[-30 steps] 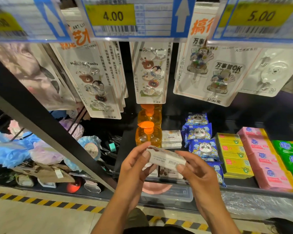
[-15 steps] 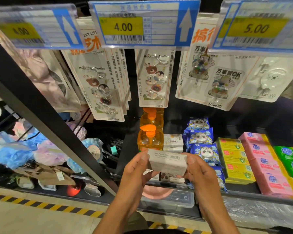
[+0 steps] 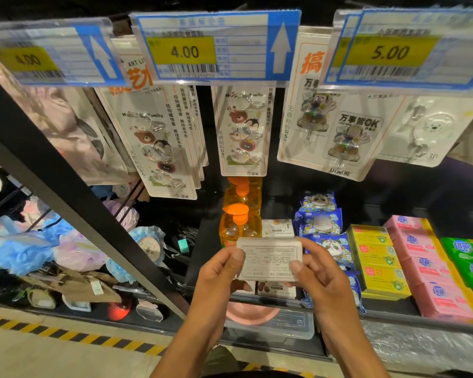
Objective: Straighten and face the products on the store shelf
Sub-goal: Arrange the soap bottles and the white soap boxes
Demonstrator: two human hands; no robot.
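You hold 1 box (image 3: 269, 259) in the air in front of the shelf (image 3: 388, 309), its printed back toward you. Your left hand (image 3: 219, 271) and right hand (image 3: 317, 276) each pinch one end. The box is not yet put back, so I judge its row is unfinished. I count 2 bottles (image 3: 239, 225), at least 4 panda packs (image 3: 333, 246), 3 yellow boxes (image 3: 377, 255), 4 pink boxes (image 3: 429, 264) and 2 green boxes (image 3: 467, 248). These look already faced.

The shelf (image 3: 388, 306) carries two orange pump bottles (image 3: 239, 227), three yellow boxes (image 3: 377, 255), four pink packs (image 3: 423, 246) and two green packs (image 3: 464, 248); three price tags (image 3: 213, 47) hang above; one white box (image 3: 271, 259) is held.
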